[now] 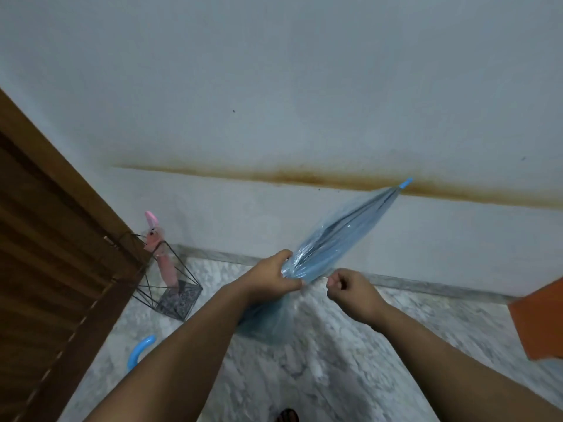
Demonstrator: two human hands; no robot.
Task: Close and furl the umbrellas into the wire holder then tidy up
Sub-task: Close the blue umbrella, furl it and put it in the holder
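The left hand [275, 274] is closed around the gathered canopy of a translucent blue umbrella [332, 239], gripping it where the plastic is bunched together. The right hand [350, 287] is held just beside it, curled into a loose fist with thumb and fingertips pinched together; whether a strap or a fold of the canopy is caught between them cannot be told. The blue umbrella is held tilted, its light blue tip [405, 183] pointed up and to the right toward the wall [274, 102], while looser canopy hangs below the left forearm. A curved blue handle [140, 351] is seen low at the left, beside the left arm, above the marble floor [320, 360]. Farther left, a black wire holder [170, 287] is stood on the floor near the wall, close to a brown louvred door [51, 254]. A furled pink umbrella [161, 254] is already placed inside the holder, leaning, with its pink tip upward. A long brown stain [304, 176] is drawn across the wall. An orange object [539, 318] is cut off by the right edge of the view.
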